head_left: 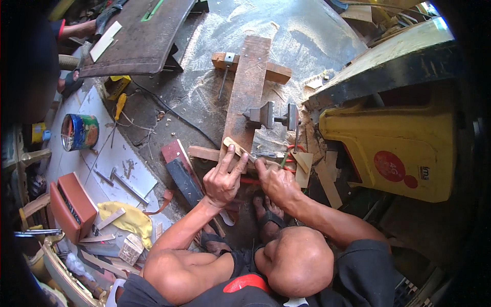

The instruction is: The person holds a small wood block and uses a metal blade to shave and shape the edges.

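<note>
A small light wooden strip (233,144) with a rounded end lies slantwise on the near end of a worn plank (245,84). My left hand (221,180) holds it down there, index and middle fingers stretched onto it and the other fingers curled. Close by on the right, my right hand (279,183) is closed, its thumb near the strip's lower end. What it grips is mostly hidden; a thin grey part shows between the hands. A metal vise (261,115) is mounted at the plank's right side, beyond my right hand.
A yellow plastic stool (394,143) lies at the right. Left are a paint can (80,132), a hammer (128,185), a brown box (74,207) and a yellow cloth (123,220). Another person's hand (105,23) is at a dark table (138,38), far left.
</note>
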{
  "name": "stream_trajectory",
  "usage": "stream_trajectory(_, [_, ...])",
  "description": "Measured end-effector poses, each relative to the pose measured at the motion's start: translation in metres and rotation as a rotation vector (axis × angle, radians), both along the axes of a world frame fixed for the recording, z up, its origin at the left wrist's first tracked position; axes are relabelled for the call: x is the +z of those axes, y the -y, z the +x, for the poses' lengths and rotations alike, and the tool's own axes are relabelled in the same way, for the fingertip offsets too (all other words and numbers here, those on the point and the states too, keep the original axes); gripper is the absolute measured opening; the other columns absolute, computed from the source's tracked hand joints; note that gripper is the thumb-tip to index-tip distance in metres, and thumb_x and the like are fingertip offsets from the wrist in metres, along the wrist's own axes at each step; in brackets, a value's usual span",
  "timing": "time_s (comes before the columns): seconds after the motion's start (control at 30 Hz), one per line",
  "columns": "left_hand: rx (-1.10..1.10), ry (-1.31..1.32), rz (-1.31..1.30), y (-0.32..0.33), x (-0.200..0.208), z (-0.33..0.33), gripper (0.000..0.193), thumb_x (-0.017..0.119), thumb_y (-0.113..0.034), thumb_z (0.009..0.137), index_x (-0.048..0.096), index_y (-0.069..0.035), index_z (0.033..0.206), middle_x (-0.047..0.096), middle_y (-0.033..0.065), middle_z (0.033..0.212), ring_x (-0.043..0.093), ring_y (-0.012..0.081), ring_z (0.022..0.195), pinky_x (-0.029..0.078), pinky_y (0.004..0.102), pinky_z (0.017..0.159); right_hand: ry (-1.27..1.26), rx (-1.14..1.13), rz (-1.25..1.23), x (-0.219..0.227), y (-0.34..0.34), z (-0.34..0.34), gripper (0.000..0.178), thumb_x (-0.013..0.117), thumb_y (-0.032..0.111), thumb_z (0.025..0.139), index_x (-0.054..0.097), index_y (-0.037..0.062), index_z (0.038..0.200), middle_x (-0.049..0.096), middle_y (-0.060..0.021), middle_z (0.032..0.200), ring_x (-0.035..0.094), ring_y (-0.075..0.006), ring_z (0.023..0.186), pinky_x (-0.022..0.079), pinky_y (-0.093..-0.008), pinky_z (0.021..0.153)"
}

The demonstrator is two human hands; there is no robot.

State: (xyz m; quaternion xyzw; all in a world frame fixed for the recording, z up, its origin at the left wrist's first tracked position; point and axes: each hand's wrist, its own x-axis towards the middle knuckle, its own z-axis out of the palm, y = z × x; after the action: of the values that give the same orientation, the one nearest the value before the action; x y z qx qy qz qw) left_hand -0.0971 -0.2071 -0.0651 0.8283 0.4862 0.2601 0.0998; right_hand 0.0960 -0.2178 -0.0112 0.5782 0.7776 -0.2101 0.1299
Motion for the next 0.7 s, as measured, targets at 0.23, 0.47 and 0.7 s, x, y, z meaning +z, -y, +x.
stream_trajectory(0.23, [0.019,0.04,0.051,-0.003,-0.002,-0.001,0.059,0.069,-0.011,0.082,0.063,-0.025,0.138,0.058,0.0126,0.143,0.071,0.0247,0.075,0.058,0.0337,0.061,-0.15,-0.063,-0.015,-0.009,-0.001,0.008,0.032,0.051,0.006,0.091,0.041,0.0012,0.121,0.068,-0.028,0.08,0.07,-0.0462,0.071,0.056,-0.0558,0.063])
stream_trajectory(0.47, [0.048,0.039,0.067,0.0,-0.005,0.004,0.051,0.069,-0.011,0.082,0.067,-0.016,0.133,0.06,0.0107,0.142,0.068,0.0219,0.069,0.057,0.0325,0.061,-0.325,-0.089,-0.112,-0.003,-0.003,0.027,0.029,0.052,0.007,0.089,0.038,0.0026,0.115,0.066,-0.0312,0.077,0.066,-0.051,0.074,0.052,-0.059,0.064])
stream_trajectory(0.7, [0.032,0.003,0.061,-0.002,-0.002,0.006,0.051,0.07,-0.014,0.085,0.065,-0.017,0.135,0.059,0.0117,0.143,0.068,0.0231,0.07,0.057,0.0334,0.061,-0.387,-0.078,-0.203,-0.002,-0.012,0.038,0.032,0.05,0.006,0.088,0.037,0.0036,0.117,0.067,-0.0317,0.08,0.066,-0.0525,0.078,0.052,-0.0591,0.067])
